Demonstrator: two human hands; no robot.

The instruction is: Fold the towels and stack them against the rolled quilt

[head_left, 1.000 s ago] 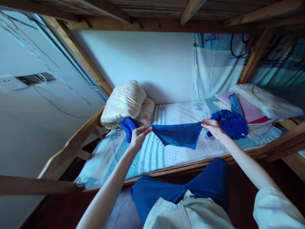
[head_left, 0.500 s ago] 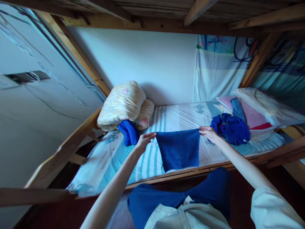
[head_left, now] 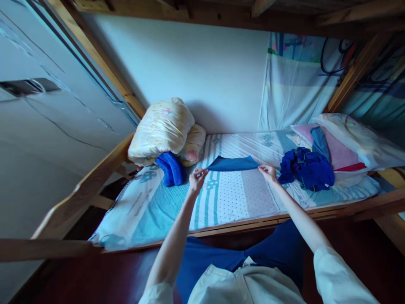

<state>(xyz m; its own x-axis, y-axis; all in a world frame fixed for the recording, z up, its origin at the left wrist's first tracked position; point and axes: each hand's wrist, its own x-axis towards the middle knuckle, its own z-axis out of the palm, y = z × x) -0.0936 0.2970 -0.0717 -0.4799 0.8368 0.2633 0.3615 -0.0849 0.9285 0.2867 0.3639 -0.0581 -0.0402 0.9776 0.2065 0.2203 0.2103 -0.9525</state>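
A plain blue cloth (head_left: 233, 164) is stretched between my two hands above the middle of the bed. Its near edge is taut, and the far part slopes away toward the wall. My left hand (head_left: 198, 178) pinches the near left corner. The near right corner is pinched by my right hand (head_left: 268, 172). Just right of my right hand lies a crumpled heap of darker blue fabric (head_left: 306, 169). A folded blue cloth bundle (head_left: 170, 169) rests to the left of my left hand, against the quilt.
A puffed, folded quilt (head_left: 163, 126) sits at the bed's left end. Pillows (head_left: 357, 139) lie at the right, with a rolled grey-blue cloth (head_left: 320, 143) beside them. The patterned mattress (head_left: 234, 198) has a wooden front rail (head_left: 240, 226). Upper bunk beams (head_left: 205, 19) hang overhead.
The blue cloth has swung from hanging toward me to spreading away toward the wall. Both hands still grip its corners and have come slightly closer together. The view has tilted down a little.
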